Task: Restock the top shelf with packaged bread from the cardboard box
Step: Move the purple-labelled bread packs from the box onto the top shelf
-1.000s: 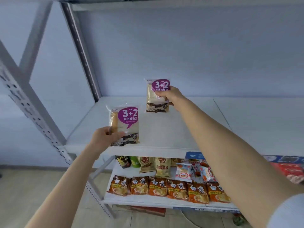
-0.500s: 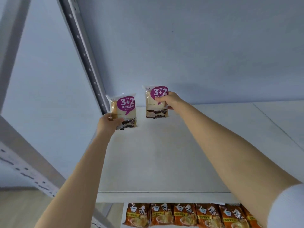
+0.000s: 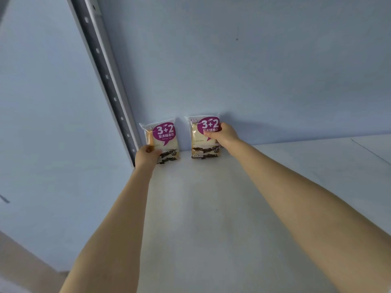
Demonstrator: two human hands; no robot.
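Two packets of bread are seen standing on end at the back of the top shelf (image 3: 211,218), close to the pale blue wall (image 3: 264,70); whether their backs touch the wall cannot be told. The long axis of each is set roughly vertical, with the printed front turned toward the camera, the purple "3+2" label at the top and the dark printed band at the bottom.

The left packet (image 3: 167,137) is tilted a little, its top leaning toward the perforated metal upright (image 3: 105,77) at the shelf's left rear corner, which it stands just beside. The right packet (image 3: 203,144) stands nearly straight. The two are near each other but apart, with a strip of wall showing between them. The bottom edges of both appear to rest on the shelf.

Within each clear wrapper, pale bread can be seen with a dark layer low down.

The left packet is gripped at its lower left edge by the left hand (image 3: 147,156), the thumb laid over the front and the fingers curled behind, out of sight. The right packet is held at its right edge by the right hand (image 3: 224,135), the thumb pressed on the lower rim of the purple label and the fingers wrapped round the back.
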